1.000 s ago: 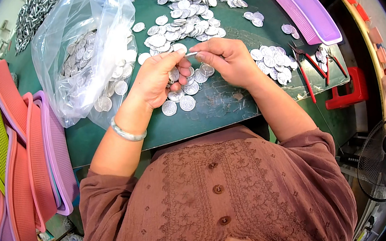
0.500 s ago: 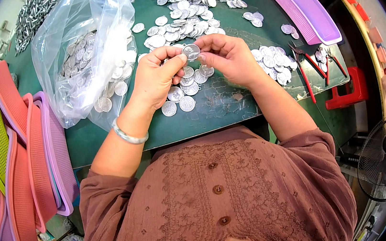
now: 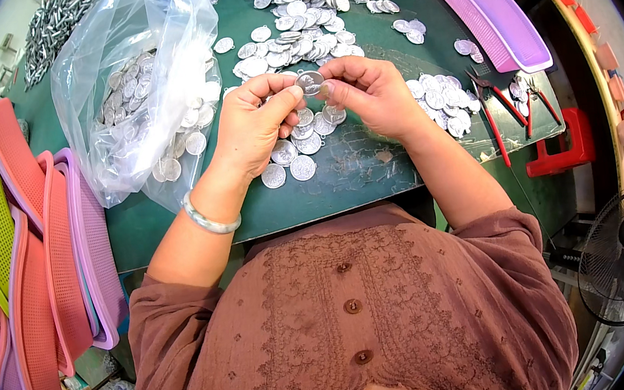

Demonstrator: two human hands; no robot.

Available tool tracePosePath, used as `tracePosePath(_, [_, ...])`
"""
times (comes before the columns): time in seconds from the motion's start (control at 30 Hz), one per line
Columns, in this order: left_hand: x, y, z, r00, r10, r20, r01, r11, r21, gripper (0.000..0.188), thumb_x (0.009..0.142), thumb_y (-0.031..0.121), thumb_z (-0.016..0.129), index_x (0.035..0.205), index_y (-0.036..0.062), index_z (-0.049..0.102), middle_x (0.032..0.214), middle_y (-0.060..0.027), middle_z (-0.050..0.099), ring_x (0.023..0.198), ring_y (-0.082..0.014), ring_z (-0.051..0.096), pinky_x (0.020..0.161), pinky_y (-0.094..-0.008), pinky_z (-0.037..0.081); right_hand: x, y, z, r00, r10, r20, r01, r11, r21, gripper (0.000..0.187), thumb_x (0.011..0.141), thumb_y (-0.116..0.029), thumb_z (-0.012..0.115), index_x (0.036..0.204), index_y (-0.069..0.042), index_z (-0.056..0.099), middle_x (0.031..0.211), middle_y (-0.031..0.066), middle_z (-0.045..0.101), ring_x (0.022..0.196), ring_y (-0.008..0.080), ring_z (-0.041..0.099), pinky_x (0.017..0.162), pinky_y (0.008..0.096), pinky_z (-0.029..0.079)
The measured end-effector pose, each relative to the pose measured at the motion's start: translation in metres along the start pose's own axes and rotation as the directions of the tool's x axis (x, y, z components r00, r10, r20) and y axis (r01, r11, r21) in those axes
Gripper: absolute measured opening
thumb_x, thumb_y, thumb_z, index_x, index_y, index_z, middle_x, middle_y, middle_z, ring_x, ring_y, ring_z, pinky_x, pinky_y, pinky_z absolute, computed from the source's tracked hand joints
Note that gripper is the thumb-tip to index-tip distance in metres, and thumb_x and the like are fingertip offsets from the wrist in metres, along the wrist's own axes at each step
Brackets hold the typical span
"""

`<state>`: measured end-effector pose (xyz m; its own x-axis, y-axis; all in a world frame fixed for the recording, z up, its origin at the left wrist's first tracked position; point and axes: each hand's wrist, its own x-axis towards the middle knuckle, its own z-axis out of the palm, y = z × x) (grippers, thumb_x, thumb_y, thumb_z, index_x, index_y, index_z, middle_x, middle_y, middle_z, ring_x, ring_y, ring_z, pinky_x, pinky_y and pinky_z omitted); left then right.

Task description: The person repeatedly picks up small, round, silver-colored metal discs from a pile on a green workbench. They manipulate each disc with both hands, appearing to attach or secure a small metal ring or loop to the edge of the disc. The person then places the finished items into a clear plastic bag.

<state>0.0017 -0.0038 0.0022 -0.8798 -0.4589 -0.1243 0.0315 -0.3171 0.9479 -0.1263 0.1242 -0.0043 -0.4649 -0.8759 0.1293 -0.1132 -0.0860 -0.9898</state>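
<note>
Between the fingertips of both hands is a round silver medallion point(image 3: 310, 83), its embossed face turned up. My left hand point(image 3: 259, 116) pinches its left edge, and my right hand point(image 3: 366, 95) grips the right edge with thumb and forefinger. Just below and behind it, several loose silver medallions point(image 3: 302, 167) lie on the green table. Beyond my hands a larger heap of medallions point(image 3: 306, 20) runs to the far edge. To the left of my left hand, a clear plastic bag point(image 3: 140, 29) holds many more. A separate medallion pile point(image 3: 442, 101) lies right of my right hand.
Red-handled pliers point(image 3: 503, 101) lie at the table's right, beside a purple basket point(image 3: 492, 13). Stacked pink, green and purple baskets point(image 3: 63, 264) stand at the left. A red stool point(image 3: 567, 144) and a black fan point(image 3: 623, 250) are off to the right.
The medallion has tilted slightly between my fingertips, its face now darker. My hands have otherwise barely moved.
</note>
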Motion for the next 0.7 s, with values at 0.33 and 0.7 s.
tracePosePath(0.33, [0.0002,0.0008,-0.0003,0.999,-0.042,-0.010,0.041,0.999,-0.026,0.011,0.083,0.012,0.055,0.088,0.0027,0.057,0.067,-0.0016,0.057,0.051,-0.0046,0.047,0.042,-0.0151,0.034,0.0021,0.0004,-0.0002,1.000,0.031,0.005,-0.031,0.999,0.008,0.020,0.084,-0.013,0.053,0.095,0.003,0.057,0.075,0.0029,0.060,0.065,0.0070,0.051,0.061,0.0208,0.043])
tracePosePath(0.7, [-0.0007,0.0021,-0.0002,0.995,-0.098,-0.011,0.097,0.994,-0.057,0.010,0.083,0.015,0.054,0.085,0.0051,0.057,0.066,-0.0007,0.056,0.050,-0.0047,0.047,0.041,-0.0148,0.033,0.0012,-0.0013,-0.0003,0.997,0.071,0.009,-0.071,0.997,0.010,0.020,0.084,-0.015,0.053,0.094,0.002,0.058,0.074,0.0037,0.060,0.066,0.0073,0.052,0.060,0.0213,0.044])
